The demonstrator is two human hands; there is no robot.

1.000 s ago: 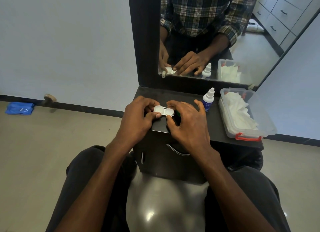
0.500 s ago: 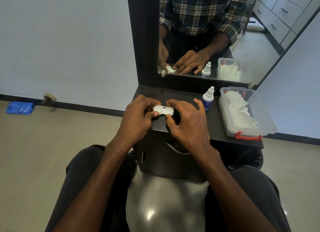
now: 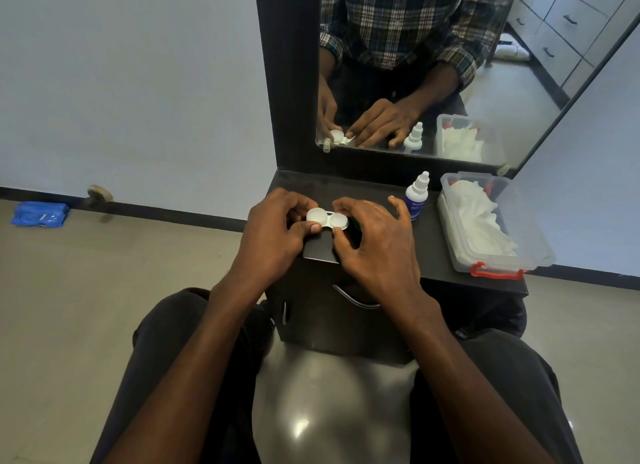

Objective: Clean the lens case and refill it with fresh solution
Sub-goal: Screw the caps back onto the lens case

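A white two-cup lens case [image 3: 327, 218] with both round caps on is held over the black shelf [image 3: 433, 256]. My left hand [image 3: 273, 235] grips its left cup, thumb pressed along the near edge. My right hand [image 3: 374, 242] pinches the right cap between thumb and forefinger, the other fingers spread. A small solution bottle [image 3: 417, 197], white with a blue label and a white nozzle cap, stands upright just right of my right hand.
A clear plastic box [image 3: 498, 259] with a red latch holds white tissues at the shelf's right end. A mirror [image 3: 433, 65] rises behind the shelf. A blue packet [image 3: 38, 214] lies on the floor at left. My knees sit under the shelf.
Both hands stay on the lens case in nearly the same place. My right thumb and forefinger have shifted slightly around the right cap.
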